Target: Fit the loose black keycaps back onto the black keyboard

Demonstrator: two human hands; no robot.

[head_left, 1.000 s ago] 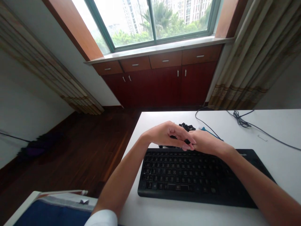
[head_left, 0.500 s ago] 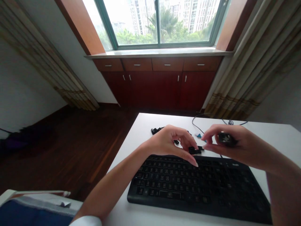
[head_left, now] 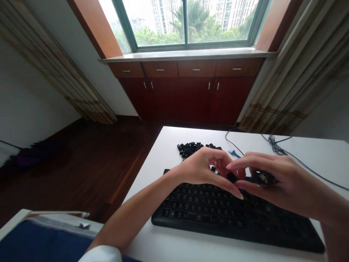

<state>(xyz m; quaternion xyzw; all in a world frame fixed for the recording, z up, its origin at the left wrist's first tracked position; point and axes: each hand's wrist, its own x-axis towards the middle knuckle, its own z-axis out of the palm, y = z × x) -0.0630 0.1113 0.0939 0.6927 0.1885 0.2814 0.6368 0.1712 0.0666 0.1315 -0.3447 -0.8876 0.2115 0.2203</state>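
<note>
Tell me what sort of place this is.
Probably a home study or small office. A white desk carries a black keyboard and a heap of loose keycaps; low wooden cabinets run under a wide window flanked by curtains, with tower blocks outside.

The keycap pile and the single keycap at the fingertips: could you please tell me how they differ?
The keycap pile lies on the table, beyond the keyboard; the single keycap is held above the keyboard, pinched by the left hand. The pile holds many jumbled pieces; the single keycap is one. Both are small and black. The right hand grips another dark piece.
</note>
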